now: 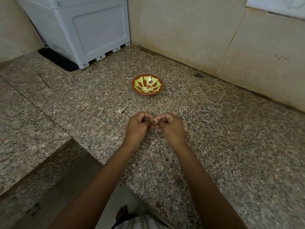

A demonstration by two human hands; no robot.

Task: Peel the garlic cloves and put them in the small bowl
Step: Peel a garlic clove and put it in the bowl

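Fingers of left hand (137, 125) and right hand (171, 125) curled, pinching one garlic clove (154, 120) between them

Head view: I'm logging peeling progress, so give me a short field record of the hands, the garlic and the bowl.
left hand: pinches the garlic clove above the counter
right hand: pinches the same clove from the other side
small bowl: on the counter beyond the hands, holds several peeled cloves
peel scrap: lies on the counter, left of the hands
background: white appliance at the back left
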